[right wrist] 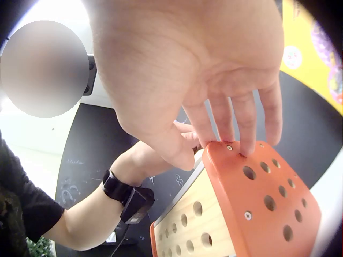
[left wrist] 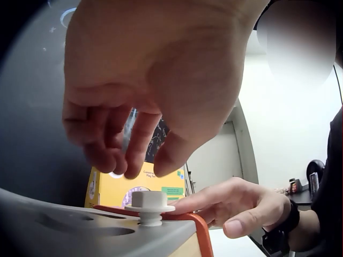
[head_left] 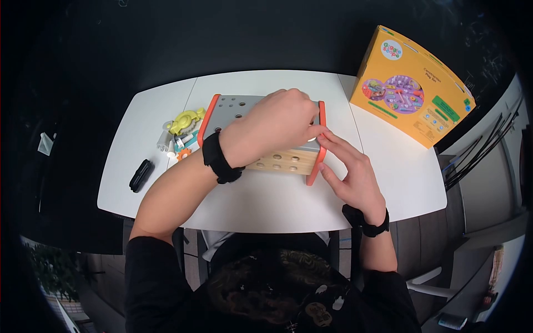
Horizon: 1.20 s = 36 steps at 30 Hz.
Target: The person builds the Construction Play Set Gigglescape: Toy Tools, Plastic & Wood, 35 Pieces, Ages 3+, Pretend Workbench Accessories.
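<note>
A toy workbench [head_left: 219, 114] with a grey top, pale wooden sides and orange end panels [right wrist: 257, 193] full of holes stands on the table. A white plastic bolt [left wrist: 149, 201] sits upright in its top near one end, with some thread showing under the head. Just above that bolt hangs my left hand [head_left: 283, 119], fingers loosely bent and a gap between fingertips and bolt head. My right hand [head_left: 352, 175] rests against the right-hand end panel, its fairly straight fingertips touching the panel's upper edge. From the head, my left hand covers part of the top.
Left of the workbench lies a pile of toy parts, with a yellow piece [head_left: 186, 121], an orange gear [head_left: 184, 154] and grey pieces. A black case [head_left: 142, 175] lies nearer the table's left edge. At the back right stands a yellow toy box [head_left: 438, 102].
</note>
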Tool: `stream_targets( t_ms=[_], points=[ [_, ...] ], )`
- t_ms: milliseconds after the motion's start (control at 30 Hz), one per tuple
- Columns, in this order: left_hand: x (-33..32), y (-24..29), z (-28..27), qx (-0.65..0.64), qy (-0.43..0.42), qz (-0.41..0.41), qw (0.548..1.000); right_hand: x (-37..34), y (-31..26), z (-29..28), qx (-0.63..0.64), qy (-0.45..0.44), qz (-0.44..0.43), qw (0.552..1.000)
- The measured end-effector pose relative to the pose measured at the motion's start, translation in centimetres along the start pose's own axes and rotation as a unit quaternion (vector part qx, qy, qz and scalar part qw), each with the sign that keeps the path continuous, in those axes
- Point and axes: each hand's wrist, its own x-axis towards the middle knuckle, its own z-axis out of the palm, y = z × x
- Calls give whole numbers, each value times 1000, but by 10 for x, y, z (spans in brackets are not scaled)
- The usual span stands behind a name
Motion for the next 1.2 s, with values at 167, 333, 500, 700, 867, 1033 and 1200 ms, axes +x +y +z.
stream_targets(
  t_ms=[167,333,500,700,867,1033,1200],
  points=[
    [0,-2,0,25,-107,-40,993,0,0,0,-4,1,2,1000],
    [-4,-14,3,-131,-50,130,982,0,0,-1,-4,-3,5,1000],
    [-2,-8,-1,-167,-42,83,981,1,-1,0,10,0,4,1000],
    [-2,-3,0,-8,-33,2,999,0,1,0,2,-2,0,1000],
    [-2,-5,0,-6,-92,-5,996,0,0,0,-3,-1,1,1000],
    [-7,-13,2,-89,-34,115,989,0,0,0,2,-4,10,1000],
    [-4,-7,3,-94,-12,78,992,0,0,0,8,-3,5,1000]
  ],
)
